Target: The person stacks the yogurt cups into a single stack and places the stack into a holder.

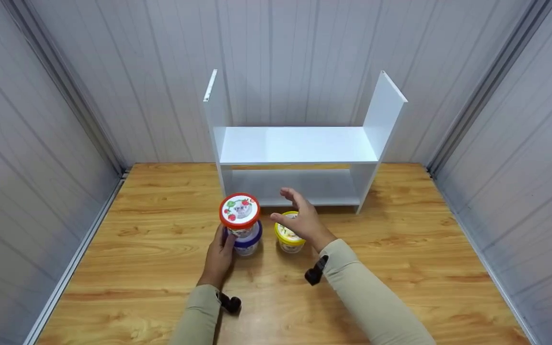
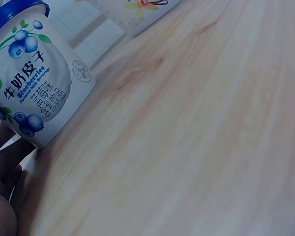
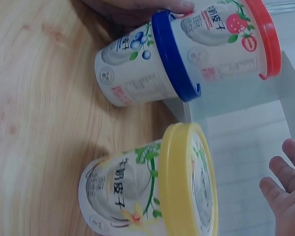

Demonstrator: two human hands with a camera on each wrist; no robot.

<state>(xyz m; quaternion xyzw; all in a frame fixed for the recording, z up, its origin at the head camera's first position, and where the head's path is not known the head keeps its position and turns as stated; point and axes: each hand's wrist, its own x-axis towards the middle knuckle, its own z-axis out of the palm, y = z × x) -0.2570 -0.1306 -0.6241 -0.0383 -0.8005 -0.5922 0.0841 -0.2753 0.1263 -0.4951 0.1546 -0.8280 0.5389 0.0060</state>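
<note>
A red-lidded strawberry milk tub (image 1: pixel 239 211) stands on a blue-lidded blueberry tub (image 1: pixel 248 244), both upright. My left hand (image 1: pixel 219 253) grips this stack from the left, its thumb against the lower side of the strawberry tub. In the left wrist view, fingers (image 2: pixel 10 157) show beside the base of the blueberry tub (image 2: pixel 39 78). To the right stands a yellow-lidded vanilla tub (image 1: pixel 289 239), upright on the table. My right hand (image 1: pixel 307 221) hovers over it with thumb and fingers spread, holding nothing. In the right wrist view, its fingertips (image 3: pixel 280 182) are apart from the yellow lid.
Behind the tubs stands a white two-level shelf (image 1: pixel 300 146) with tall side panels and no top board. The wooden table (image 1: pixel 151 249) is bounded by panelled walls (image 1: pixel 170 86) at the back and both sides.
</note>
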